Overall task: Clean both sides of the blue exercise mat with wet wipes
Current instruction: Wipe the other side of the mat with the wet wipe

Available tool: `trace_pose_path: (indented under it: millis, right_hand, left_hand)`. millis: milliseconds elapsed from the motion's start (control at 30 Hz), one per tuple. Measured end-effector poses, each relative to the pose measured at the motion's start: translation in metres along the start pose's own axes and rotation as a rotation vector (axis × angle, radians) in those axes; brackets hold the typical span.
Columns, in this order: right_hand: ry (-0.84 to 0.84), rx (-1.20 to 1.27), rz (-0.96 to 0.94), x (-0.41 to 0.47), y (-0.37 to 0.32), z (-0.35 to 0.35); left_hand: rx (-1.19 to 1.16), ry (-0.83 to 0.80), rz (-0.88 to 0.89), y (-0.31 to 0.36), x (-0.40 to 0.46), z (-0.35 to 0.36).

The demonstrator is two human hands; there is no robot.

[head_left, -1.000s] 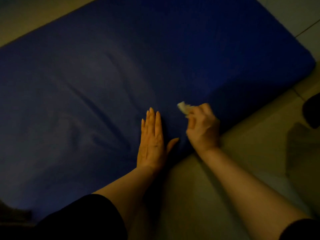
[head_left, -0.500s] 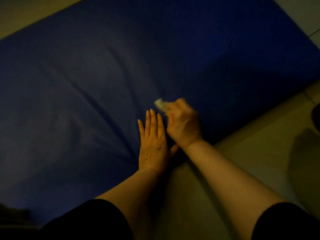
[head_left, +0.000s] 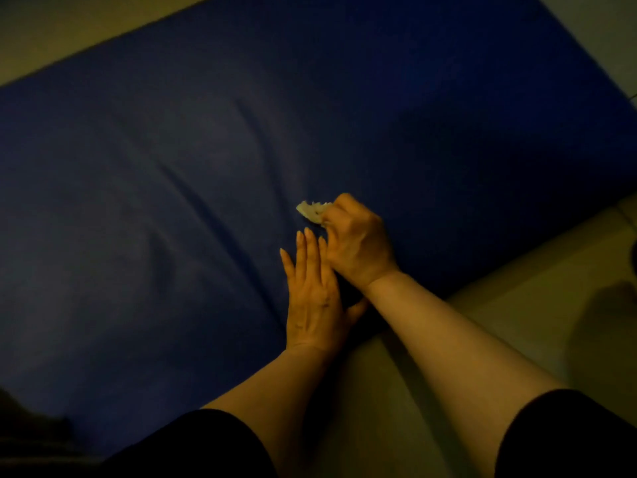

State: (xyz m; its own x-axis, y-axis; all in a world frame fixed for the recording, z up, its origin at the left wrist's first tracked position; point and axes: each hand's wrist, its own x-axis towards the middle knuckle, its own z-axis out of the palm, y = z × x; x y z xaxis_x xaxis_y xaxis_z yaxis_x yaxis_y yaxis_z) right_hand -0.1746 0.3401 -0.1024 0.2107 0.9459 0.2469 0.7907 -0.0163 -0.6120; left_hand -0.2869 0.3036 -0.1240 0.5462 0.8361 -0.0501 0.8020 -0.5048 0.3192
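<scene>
Two black sleeves (head_left: 206, 446) frame the near view. Left hand (head_left: 312, 298) lies flat, fingers straight, on the blue mat (head_left: 172, 184) by its near edge; just beyond, right hand (head_left: 358, 246) grips a crumpled wet wipe (head_left: 312, 211) against the mat.

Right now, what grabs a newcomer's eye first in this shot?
The big blue mat fills most of the dim frame, lying on the pale floor. Near its lower edge, at the centre of the frame, the right hand has a crumpled pale wipe in its grip on the mat's surface. Just beside it the left hand rests flat on the mat, fingers straight.
</scene>
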Motion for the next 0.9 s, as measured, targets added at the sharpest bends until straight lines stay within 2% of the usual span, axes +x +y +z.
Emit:
trace_pose_path:
  millis: [67, 100, 167, 233, 300, 367, 433, 467, 533, 600, 667, 733, 800, 867, 900]
  right_hand:
    - [0.023, 0.005, -0.021, 0.010, 0.009, -0.006]
    - [0.077, -0.031, 0.027, 0.016, 0.019, -0.012]
    - [0.205, -0.110, 0.221, 0.026, 0.039, -0.023]
    - [0.254, -0.143, 0.352, 0.026, 0.041, -0.022]
    - [0.188, -0.067, 0.270, 0.021, 0.020, -0.012]
    - [0.027, 0.052, 0.160, 0.019, -0.001, -0.007]
    - [-0.126, 0.001, 0.214, 0.026, -0.007, -0.013]
    - [-0.150, -0.059, 0.280, 0.030, -0.002, -0.019]
    - [-0.128, -0.166, 0.395, 0.037, 0.015, -0.036]
    - [-0.074, -0.239, 0.509, 0.044, 0.032, -0.053]
    - [-0.039, -0.289, 0.550, 0.048, 0.034, -0.051]
    - [-0.055, -0.232, 0.533, 0.041, 0.015, -0.032]
    - [-0.087, -0.107, 0.314, 0.032, -0.015, -0.005]
    - [-0.090, -0.076, 0.123, 0.028, -0.016, 0.010]
    - [-0.078, -0.052, 0.125, 0.036, -0.006, 0.007]
  left_hand:
    - [-0.022, -0.022, -0.037, 0.001, 0.003, -0.002]
    - [-0.046, -0.015, -0.057, 0.002, 0.003, -0.005]
    - [-0.119, -0.028, -0.095, 0.003, 0.004, -0.013]
    - [-0.155, -0.099, -0.112, 0.004, 0.006, -0.018]
    - [-0.125, -0.101, -0.114, 0.000, 0.011, -0.026]
    - [-0.091, -0.073, -0.080, -0.007, 0.021, -0.043]
    - [-0.073, -0.039, -0.039, -0.020, 0.035, -0.060]
    - [-0.068, -0.041, -0.050, -0.027, 0.043, -0.067]
    - [-0.024, -0.139, -0.137, -0.042, 0.060, -0.074]
    - [0.015, -0.369, -0.186, -0.046, 0.076, -0.078]
    - [0.113, -0.486, -0.191, -0.040, 0.087, -0.080]
    - [0.260, -0.488, -0.129, -0.033, 0.099, -0.089]
    - [0.339, -0.424, -0.043, -0.038, 0.115, -0.100]
    - [0.308, -0.367, -0.004, -0.049, 0.131, -0.111]
    - [0.290, -0.362, 0.011, -0.057, 0.138, -0.112]
